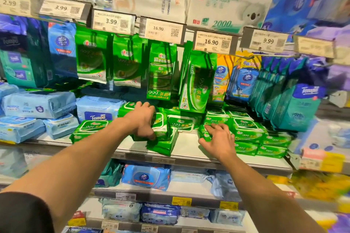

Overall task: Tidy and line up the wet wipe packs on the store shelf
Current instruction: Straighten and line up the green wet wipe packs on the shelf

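I am gripping a green wet wipe pack (161, 128) with my left hand (143, 119), fingers curled over its top, thumb under its front edge; it is sitting tilted atop another green pack (162, 146) on the white shelf (185, 149). My right hand (217, 138) is lying flat, fingers spread, pressing a stack of green packs (246, 134) just beside it

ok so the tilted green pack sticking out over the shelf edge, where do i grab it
Probably by its two short ends, coming from the front. The tilted green pack lies skewed with a corner past the shelf edge, so the front is open; the left hand already grips the pack above.
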Demonstrator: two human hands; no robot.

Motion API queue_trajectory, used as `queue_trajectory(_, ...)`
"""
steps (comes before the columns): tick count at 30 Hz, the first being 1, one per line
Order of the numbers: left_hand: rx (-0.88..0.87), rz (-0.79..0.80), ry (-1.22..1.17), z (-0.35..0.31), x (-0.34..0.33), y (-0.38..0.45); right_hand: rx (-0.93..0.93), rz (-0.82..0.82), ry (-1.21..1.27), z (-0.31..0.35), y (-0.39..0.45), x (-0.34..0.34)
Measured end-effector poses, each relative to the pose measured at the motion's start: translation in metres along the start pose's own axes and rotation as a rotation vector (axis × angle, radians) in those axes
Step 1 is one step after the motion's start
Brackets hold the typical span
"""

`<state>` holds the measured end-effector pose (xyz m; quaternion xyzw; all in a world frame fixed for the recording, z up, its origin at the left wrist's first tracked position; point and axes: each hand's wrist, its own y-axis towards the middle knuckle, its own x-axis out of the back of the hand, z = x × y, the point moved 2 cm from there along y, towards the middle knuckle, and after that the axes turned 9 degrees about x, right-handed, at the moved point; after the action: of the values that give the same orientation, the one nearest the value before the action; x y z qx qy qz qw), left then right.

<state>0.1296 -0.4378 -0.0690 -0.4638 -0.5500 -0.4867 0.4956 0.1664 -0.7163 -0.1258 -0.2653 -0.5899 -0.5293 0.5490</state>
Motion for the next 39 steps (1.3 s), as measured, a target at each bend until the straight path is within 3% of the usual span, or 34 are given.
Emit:
queue_trajectory(8,-0.020,0.041,-0.027,-0.022,-0.002,0.008,0.096,0.093,-0.011,-0.003,0.002,-0.033)
queue_trajectory(13,-0.030,0.041,-0.027,-0.024,-0.006,0.010,0.151,0.130,-0.227,-0.008,0.002,-0.037)
queue_trajectory(28,-0.048,0.017,-0.045,-0.032,-0.005,0.004,0.040,0.139,-0.179,-0.015,0.002,-0.039)
queue_trajectory(33,-0.049,0.031,-0.039,-0.042,-0.002,-0.005,0.076,0.214,-0.160,-0.020,-0.003,-0.033)
queue_trajectory(39,-0.097,0.050,-0.009,-0.081,0.000,-0.013,0.167,0.083,-0.065,-0.041,-0.035,-0.006)
